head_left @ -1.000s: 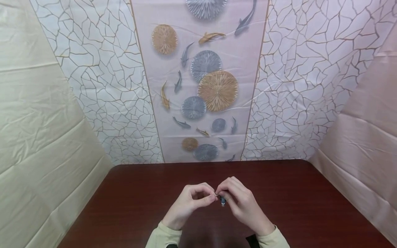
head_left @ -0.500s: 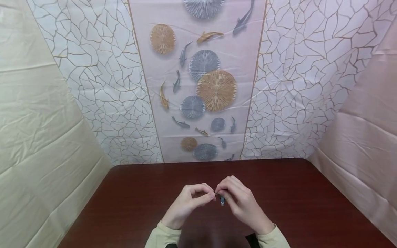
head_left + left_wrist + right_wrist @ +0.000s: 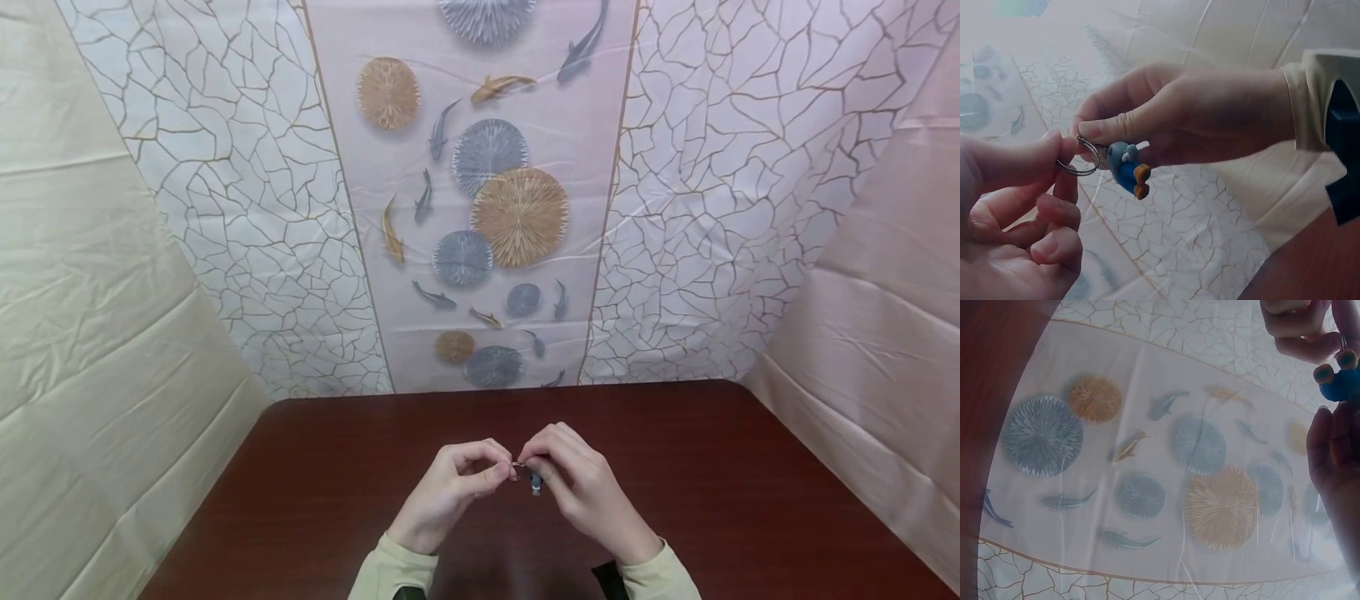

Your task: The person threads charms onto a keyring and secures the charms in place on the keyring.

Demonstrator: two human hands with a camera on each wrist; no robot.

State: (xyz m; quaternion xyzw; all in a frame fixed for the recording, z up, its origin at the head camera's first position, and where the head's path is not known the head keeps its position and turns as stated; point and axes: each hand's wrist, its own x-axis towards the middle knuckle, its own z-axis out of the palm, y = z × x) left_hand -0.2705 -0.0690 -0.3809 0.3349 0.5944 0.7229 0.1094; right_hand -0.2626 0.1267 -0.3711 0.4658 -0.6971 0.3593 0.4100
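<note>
A small keychain figurine (image 3: 1124, 172), grey and blue with orange feet, hangs beside the fingers of my right hand (image 3: 583, 490). A metal split ring (image 3: 1098, 161) stands between the two hands. My left hand (image 3: 452, 493) pinches the ring's near side between thumb and forefinger, its other fingers curled loosely. In the left wrist view the right thumb and forefinger pinch at the ring's far side, just above the figurine; what lies between those fingertips is hidden. The right wrist view catches only the figurine's blue body and orange feet at its edge.
Both hands are held above a dark red-brown table (image 3: 330, 492). Behind it hangs a patterned cloth (image 3: 480, 292) with fish and round motifs. Plain beige cloth (image 3: 97, 333) drapes down the left side, and similar cloth (image 3: 877, 358) down the right.
The left fingertips have drawn slightly left, away from the right ones, and more of the ring shows between them. Both hands keep their pinch. The head view has shifted a little.
</note>
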